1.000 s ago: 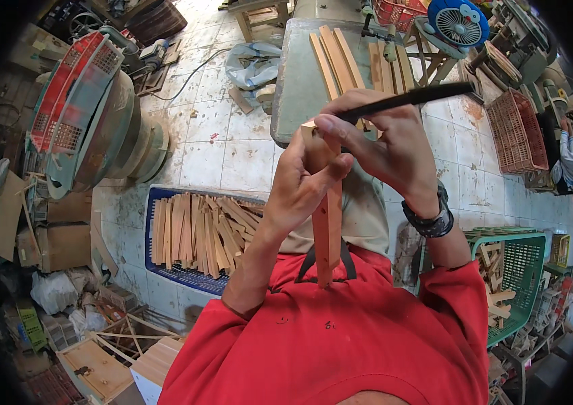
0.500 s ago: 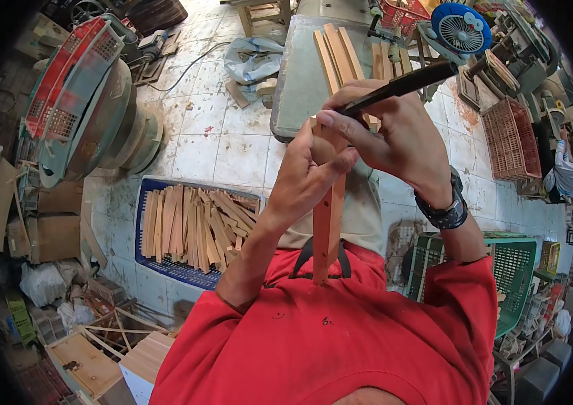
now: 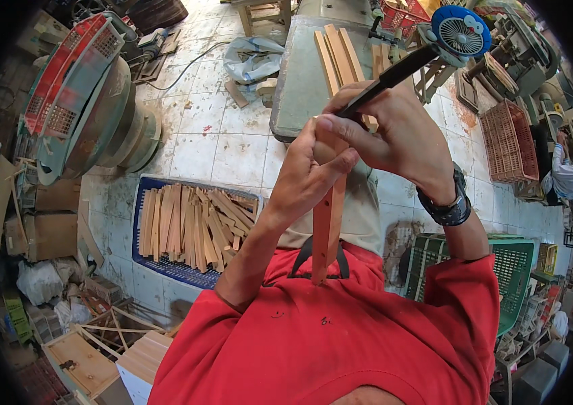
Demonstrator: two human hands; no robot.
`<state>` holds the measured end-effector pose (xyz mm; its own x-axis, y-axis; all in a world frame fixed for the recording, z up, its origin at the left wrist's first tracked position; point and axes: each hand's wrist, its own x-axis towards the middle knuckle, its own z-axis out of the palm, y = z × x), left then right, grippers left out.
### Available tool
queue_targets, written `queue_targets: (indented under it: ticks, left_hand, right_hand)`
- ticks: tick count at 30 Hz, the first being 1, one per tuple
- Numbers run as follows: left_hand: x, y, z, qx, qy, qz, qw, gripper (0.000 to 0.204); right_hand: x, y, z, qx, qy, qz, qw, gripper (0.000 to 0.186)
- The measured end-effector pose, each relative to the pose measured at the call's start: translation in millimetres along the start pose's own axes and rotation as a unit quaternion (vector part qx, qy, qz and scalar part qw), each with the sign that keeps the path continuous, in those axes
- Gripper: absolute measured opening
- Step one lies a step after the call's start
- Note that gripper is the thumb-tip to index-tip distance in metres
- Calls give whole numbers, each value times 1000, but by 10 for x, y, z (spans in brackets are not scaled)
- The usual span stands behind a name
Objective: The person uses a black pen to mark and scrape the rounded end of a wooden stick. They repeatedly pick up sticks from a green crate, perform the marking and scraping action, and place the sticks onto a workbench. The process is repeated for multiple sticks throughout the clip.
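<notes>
My left hand (image 3: pixel 305 169) is closed round the upper part of a wooden strip (image 3: pixel 325 236) that shows small dark holes along its face. The strip's lower end meets my red shirt at the waist. In my right hand (image 3: pixel 401 138) is a black marker pen (image 3: pixel 391 75), its back end slanting up to the right. My right fingers cover the pen's tip, close to the strip's top end and my left fingertips. Just beyond my hands, several wooden strips (image 3: pixel 342 54) lie on a grey-green machine table (image 3: pixel 300 74).
A blue crate (image 3: pixel 139 236) full of wooden strips stands on the tiled floor at left. At right are a green crate (image 3: pixel 517 270) and a red-brown basket (image 3: pixel 508 138). A blue fan (image 3: pixel 460 30) is at the far right, a large round machine (image 3: pixel 114 115) at far left.
The pen's back end has swung slightly left and lower, and my right hand has tilted a little with it. My left hand and the strip stay nearly where they were.
</notes>
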<state>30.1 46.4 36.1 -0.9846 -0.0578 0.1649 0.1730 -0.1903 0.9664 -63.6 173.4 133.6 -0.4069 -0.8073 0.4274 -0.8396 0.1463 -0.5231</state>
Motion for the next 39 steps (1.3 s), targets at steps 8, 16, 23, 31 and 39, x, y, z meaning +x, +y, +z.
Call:
queue_targets:
  ticks: [8, 16, 23, 31, 39]
  left_hand:
    - [0, 30, 7, 11, 4, -47, 999, 40]
    - [-13, 131, -67, -168, -9, -103, 980, 64]
    - [65, -13, -164, -195, 21, -102, 975, 67]
    - [161, -500, -174, -293, 37, -93, 951, 74]
    - [30, -764, 22, -149, 128, -104, 975, 49]
  right_hand:
    - [25, 62, -2, -57, 36, 34, 997, 41]
    - [-238, -57, -71, 206, 207, 171, 941, 22]
    - [-1130, -213, 1008, 199, 187, 268, 924, 60]
    - [-1410, -259, 1588, 373, 206, 352, 833, 44]
    - [-1653, -276, 1619, 402, 269, 405, 776, 40]
